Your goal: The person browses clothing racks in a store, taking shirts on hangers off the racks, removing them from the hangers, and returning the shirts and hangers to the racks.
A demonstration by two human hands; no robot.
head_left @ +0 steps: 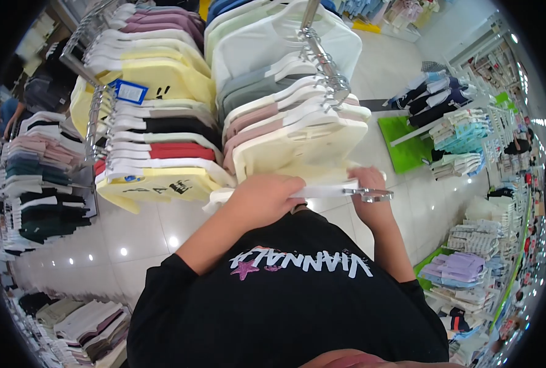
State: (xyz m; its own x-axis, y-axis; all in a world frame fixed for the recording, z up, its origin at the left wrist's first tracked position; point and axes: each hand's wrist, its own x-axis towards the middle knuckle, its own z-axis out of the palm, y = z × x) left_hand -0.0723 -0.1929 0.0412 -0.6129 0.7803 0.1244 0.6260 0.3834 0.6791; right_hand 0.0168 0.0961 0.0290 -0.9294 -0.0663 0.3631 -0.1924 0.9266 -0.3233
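Note:
My left hand is closed around a white clothes hanger held level in front of my chest. The hanger's metal hook points to the right and crosses in front of my right wrist. My right hand is curled at the hook end of the hanger; its fingertips are slightly blurred. Just beyond both hands, a cream top hangs at the near end of the rack. A pale yellow top with dark letters hangs left of my left hand.
Two metal rails carry rows of tops on white hangers. A blue tag hangs among yellow tops. More racks stand at the left and right, above a tiled floor. Folded clothes lie at the lower right.

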